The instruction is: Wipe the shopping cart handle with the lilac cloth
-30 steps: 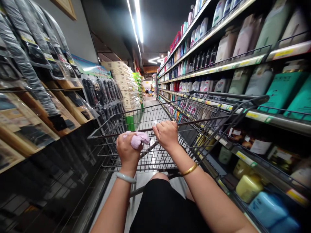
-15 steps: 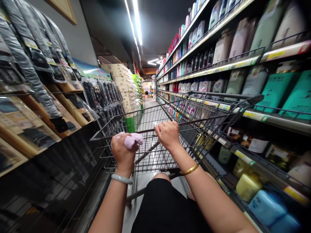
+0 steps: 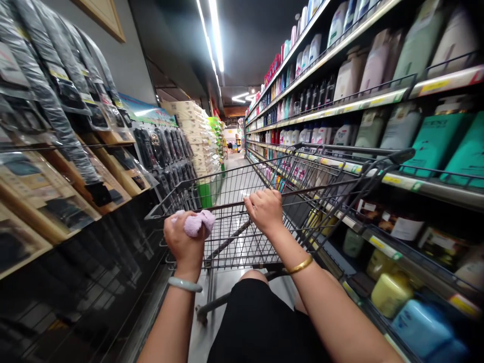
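A dark wire shopping cart (image 3: 227, 242) stands in front of me, and I see no goods in its basket. My right hand (image 3: 264, 212) is closed around the thin bar across the near side of the cart, and a gold bangle sits on that wrist. Over the left part of the same bar, my left hand (image 3: 184, 242) has its fingers closed on a fluffy lilac cloth (image 3: 199, 223). Whether that hand also grips the bar is hidden. A pale bangle circles the left wrist.
Shelves of shampoo and lotion bottles (image 3: 438, 143) run close along the right. Packaged belts (image 3: 62, 96) and wooden-framed boxes (image 3: 49, 196) hang on the left. Farther on, stacked patterned boxes (image 3: 191, 136) line the left of the tiled aisle (image 3: 235, 161).
My left hand has slid a little leftward with the lilac cloth. The right hand keeps its hold on the bar, and the whole view has shifted slightly.
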Motion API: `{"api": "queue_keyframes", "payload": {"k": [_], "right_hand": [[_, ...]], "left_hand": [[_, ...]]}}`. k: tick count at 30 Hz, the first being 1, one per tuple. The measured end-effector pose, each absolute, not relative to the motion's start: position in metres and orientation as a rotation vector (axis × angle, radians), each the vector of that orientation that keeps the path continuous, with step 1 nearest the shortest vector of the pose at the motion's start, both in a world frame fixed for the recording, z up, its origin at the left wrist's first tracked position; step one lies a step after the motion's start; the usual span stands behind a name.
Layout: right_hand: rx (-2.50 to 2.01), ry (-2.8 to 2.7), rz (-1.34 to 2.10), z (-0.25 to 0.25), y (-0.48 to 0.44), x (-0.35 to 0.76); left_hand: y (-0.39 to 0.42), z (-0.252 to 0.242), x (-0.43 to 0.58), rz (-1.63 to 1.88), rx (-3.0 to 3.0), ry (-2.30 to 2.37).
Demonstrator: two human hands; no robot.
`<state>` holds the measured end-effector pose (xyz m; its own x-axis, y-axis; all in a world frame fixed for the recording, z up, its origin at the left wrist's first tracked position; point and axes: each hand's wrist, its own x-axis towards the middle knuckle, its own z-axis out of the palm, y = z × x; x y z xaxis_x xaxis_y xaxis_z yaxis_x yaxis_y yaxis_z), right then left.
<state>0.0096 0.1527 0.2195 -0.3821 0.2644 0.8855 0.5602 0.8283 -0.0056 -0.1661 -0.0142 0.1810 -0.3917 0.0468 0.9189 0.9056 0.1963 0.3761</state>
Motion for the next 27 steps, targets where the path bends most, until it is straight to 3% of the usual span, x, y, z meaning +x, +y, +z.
{"api": "queue_keyframes", "payload": {"k": [7, 14, 22, 27], "right_hand": [[-0.598, -1.971, -0.363, 0.219, 0.155, 0.011], [-0.610, -1.981, -0.373, 0.219, 0.153, 0.013], [-0.607, -1.957, -0.386, 0.219, 0.153, 0.011], [-0.595, -1.944, -0.407, 0.218, 0.154, 0.011]], "left_hand": [[-0.020, 0.108, -0.170, -1.217, -1.090, -1.861], [-0.044, 0.173, -0.193, -1.378, -0.783, -1.640], [-0.052, 0.103, -0.204, -1.332, -0.828, -1.896], [-0.061, 0.141, -0.220, -1.343, -0.697, -1.813]]}}
